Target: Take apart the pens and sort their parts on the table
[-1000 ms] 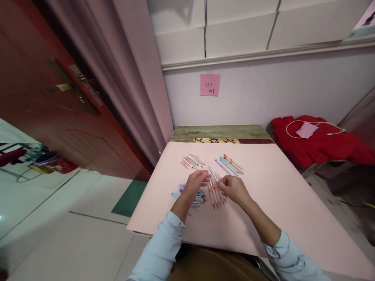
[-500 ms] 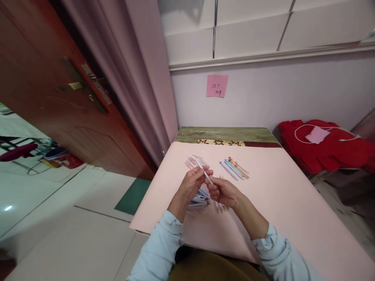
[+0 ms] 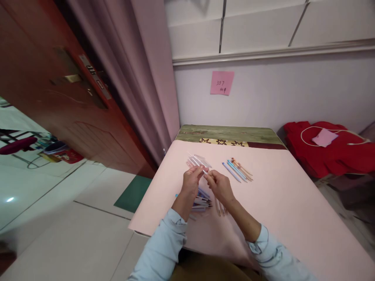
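Note:
My left hand and my right hand meet above the table, fingers pinched on a slim, pale pen. Its exact parts are partly covered by my fingertips. Just beyond my left hand lie several clear and pinkish tube-like pieces. Below my wrists rests a pile of blue and white pens, some with dark tips. Several pale sticks with brownish tips lie partly under my right hand. To the right, blue pens and brown pens lie side by side in a slanted row.
A pale pink sheet covers the table, with a green patterned strip at its far edge. Red cloth with a white cable lies at the right. A brown door and a curtain stand left. A pink note sticks to the wall.
My right hand has turned, with its back now more upward and its fingers closer to my left fingertips. The pen stays between both hands. The view has shifted slightly.

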A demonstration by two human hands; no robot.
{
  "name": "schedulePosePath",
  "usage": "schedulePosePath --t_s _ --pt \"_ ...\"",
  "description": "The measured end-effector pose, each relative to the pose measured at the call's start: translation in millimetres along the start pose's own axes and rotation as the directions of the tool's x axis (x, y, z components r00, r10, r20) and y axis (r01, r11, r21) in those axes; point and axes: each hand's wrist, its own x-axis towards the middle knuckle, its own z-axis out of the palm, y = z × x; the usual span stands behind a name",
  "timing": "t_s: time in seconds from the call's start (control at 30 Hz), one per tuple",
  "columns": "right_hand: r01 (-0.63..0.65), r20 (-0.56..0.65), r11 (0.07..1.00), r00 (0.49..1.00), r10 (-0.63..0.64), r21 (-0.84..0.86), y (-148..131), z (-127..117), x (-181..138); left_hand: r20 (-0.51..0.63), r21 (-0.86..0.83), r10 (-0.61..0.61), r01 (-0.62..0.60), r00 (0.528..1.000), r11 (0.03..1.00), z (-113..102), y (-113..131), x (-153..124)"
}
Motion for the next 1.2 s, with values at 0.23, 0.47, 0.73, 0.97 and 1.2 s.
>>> schedulePosePath --t_s 0.23,0.47,0.73,0.97,1.2 --pt "-0.499 0.384 0.808 0.844 0.374 0.311 8 -1 16 -0.036 0.011 -0.081 0.081 0.996 0.997 -9 -6 10" --pt "-0.285 0.077 0.91 0.958 0.275 0.301 25 2 32 -0.113 -0.01 -0.106 0.106 0.988 0.994 -15 -20 27" --pt "-0.407 0.228 0.835 0.911 0.343 0.37 38 5 51 -0.227 0.016 -0.125 0.132 0.966 0.991 -17 -23 57" --pt "-0.309 0.103 0.887 0.951 0.292 0.342 51 11 60 -0.279 -0.017 -0.116 0.116 0.953 0.993 -25 -20 78" --pt "-0.196 -0.034 0.973 0.981 0.193 -0.12 61 -21 64 -0.381 0.009 -0.044 0.052 0.923 0.999 -47 -14 108"
